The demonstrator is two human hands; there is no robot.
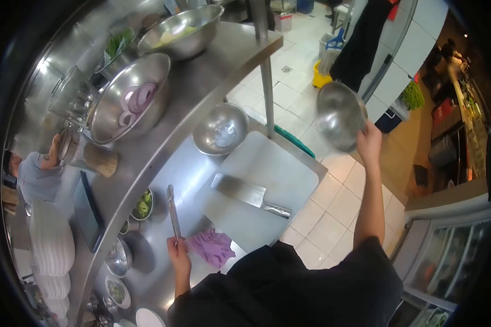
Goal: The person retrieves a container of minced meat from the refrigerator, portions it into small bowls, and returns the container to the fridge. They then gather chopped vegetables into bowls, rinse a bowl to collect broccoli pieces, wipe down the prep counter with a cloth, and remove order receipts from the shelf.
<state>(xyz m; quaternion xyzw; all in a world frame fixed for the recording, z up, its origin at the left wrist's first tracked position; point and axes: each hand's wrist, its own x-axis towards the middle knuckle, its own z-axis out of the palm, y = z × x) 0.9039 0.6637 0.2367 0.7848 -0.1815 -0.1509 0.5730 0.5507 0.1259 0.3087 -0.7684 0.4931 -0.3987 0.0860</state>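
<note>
My right hand (370, 143) is closed on the rim of a steel mixing bowl (339, 115), held out over the floor to the right and tilted on its side. My left hand (179, 258) is closed around the lower end of a long, narrow metal utensil (173, 210); its exact kind is unclear. Beside that hand a crumpled purple cloth (211, 248) lies on the steel counter. A cleaver (239, 190) with a metal handle rests flat on the white cutting board (286, 171). Another steel bowl (220, 129) stands at the board's far left corner.
On the raised steel shelf (202, 71) sit a bowl (158, 71) of sliced red onion, more bowls, and a dark tablet (87, 210). Under it are small containers of greens (143, 204). Stacked white plates (52, 240) and another person (38, 169) are at left. A shelf post (266, 82) rises ahead.
</note>
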